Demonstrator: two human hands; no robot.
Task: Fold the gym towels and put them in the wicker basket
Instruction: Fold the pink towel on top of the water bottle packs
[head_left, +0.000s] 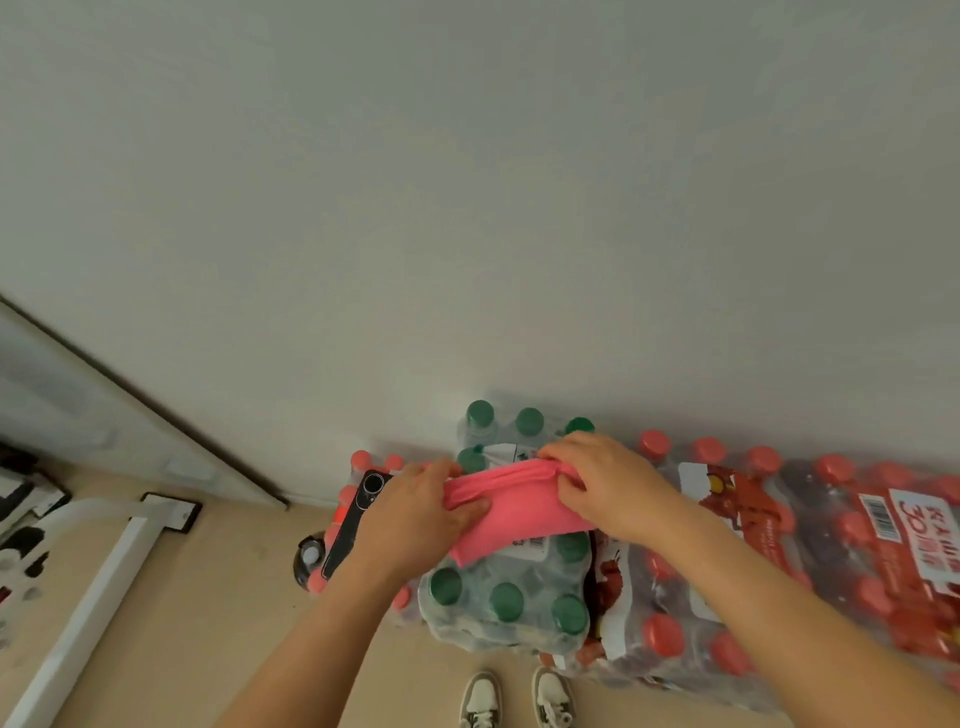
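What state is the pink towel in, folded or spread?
Folded: the pink towel is a narrow, layered strip on the pack of green-capped bottles, gripped by the left hand and right hand.

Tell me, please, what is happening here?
A person is folding a pink towel on top of a shrink-wrapped pack of green-capped bottles. The left hand holds its left end and the right hand pinches the bunched far edge. Packs of red-capped bottles lie alongside. No wicker basket is in view.

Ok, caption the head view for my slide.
The left hand and right hand grip a pink towel on green-capped bottles.
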